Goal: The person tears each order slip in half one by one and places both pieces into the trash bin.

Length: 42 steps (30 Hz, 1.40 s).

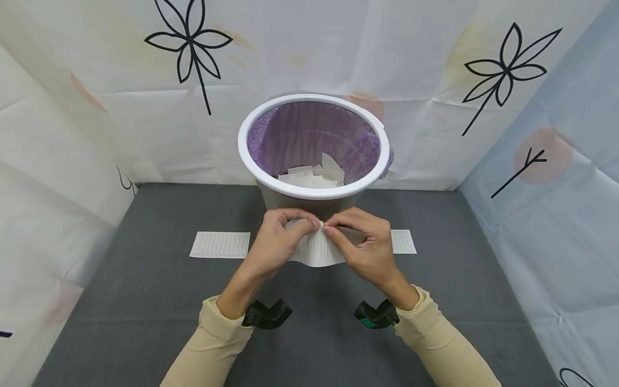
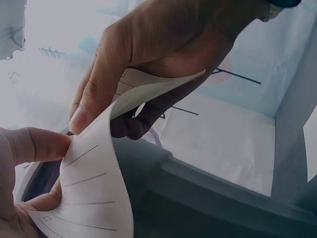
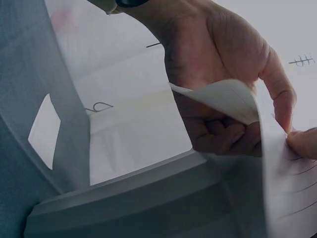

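Note:
A lined paper sheet (image 1: pixel 316 250) is held up by both hands, just in front of a white-rimmed bin (image 1: pixel 246 142). My left hand (image 1: pixel 276 242) pinches its upper edge between thumb and index finger. Close beside it, my right hand (image 1: pixel 369 247) pinches the same edge, the fingertips of both hands nearly meeting. In the left wrist view the sheet (image 2: pixel 94 183) bends in a curve between the hands. The right wrist view shows the sheet (image 3: pixel 290 193) bowing away from the palm. I cannot tell whether it is torn at the pinched edge.
Torn-looking paper pieces (image 1: pixel 311 176) lie inside the bin's purple liner (image 1: pixel 314 123). One lined slip (image 1: pixel 220 245) lies on the grey table (image 1: pixel 145 301) at left, another slip (image 1: pixel 403 242) at right, partly behind the right hand. Patterned cloth walls (image 1: pixel 309 43) enclose the back and sides.

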Each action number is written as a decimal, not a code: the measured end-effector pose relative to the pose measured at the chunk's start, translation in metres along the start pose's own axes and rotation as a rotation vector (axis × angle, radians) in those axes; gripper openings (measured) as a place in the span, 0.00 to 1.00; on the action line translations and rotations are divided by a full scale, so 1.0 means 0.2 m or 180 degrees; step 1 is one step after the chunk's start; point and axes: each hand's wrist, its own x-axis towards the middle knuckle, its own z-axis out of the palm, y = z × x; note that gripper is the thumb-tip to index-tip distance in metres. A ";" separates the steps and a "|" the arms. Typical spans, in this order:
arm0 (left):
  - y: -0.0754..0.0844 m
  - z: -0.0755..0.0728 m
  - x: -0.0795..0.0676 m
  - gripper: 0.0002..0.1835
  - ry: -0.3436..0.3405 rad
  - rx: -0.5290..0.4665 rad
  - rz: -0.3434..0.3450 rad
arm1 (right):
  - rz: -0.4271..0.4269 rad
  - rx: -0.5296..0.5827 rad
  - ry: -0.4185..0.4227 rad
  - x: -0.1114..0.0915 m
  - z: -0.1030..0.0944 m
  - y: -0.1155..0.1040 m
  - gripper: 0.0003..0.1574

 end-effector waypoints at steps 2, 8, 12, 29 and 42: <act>0.01 0.00 -0.01 0.08 0.0023 0.0101 0.0021 | 0.0053 0.0043 0.0000 0.00 -0.01 0.00 0.00; 0.03 -0.02 -0.02 0.07 0.0071 0.0410 0.0197 | 0.0423 0.0115 -0.0118 0.00 -0.04 -0.02 0.09; 0.04 -0.02 -0.03 0.06 0.0112 0.0479 0.0346 | 0.0598 0.0079 -0.0171 0.00 -0.06 -0.03 0.09; 0.05 0.00 -0.04 0.06 0.0313 0.0574 0.0254 | 0.0212 0.0067 -0.0032 -0.01 -0.05 -0.04 0.02; 0.04 -0.01 -0.04 0.03 0.0433 0.0688 0.0660 | 0.0128 0.0147 0.0038 0.00 -0.06 -0.06 0.05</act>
